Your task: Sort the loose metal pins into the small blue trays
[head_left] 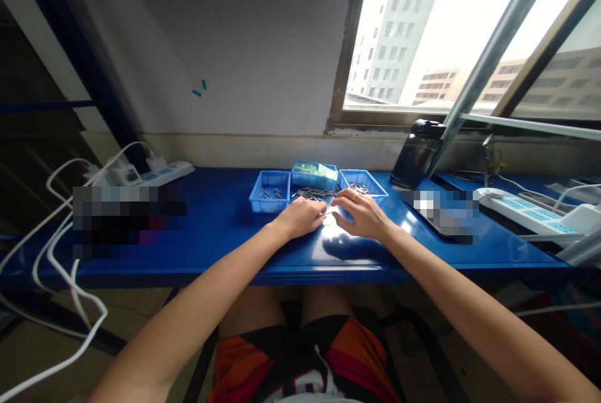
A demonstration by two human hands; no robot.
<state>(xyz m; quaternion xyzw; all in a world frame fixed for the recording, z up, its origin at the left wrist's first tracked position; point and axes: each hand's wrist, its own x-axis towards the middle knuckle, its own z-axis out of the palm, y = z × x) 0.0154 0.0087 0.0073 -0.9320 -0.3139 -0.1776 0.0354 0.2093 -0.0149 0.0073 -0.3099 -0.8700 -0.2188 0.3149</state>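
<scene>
My left hand (300, 216) is over the blue table, its fingers closed on one end of a thin metal rod (329, 213). The rod points toward my right hand (360, 214), whose thumb and fingers are curved and apart, with a gap between them. Just beyond both hands lies a loose pile of thin metal pieces (313, 193). Behind them stand three blue bins: a left bin (270, 205) with a few metal pieces, a middle bin (313, 181) with a green packet (315, 170), and a right bin (381, 191) holding several metal pieces.
A black bottle (416, 154) stands at the back right, near a blurred-out flat object (444, 218). White power strips (530, 210) and cables (66, 265) are at both sides. The table's front edge (323, 276) runs close below my forearms.
</scene>
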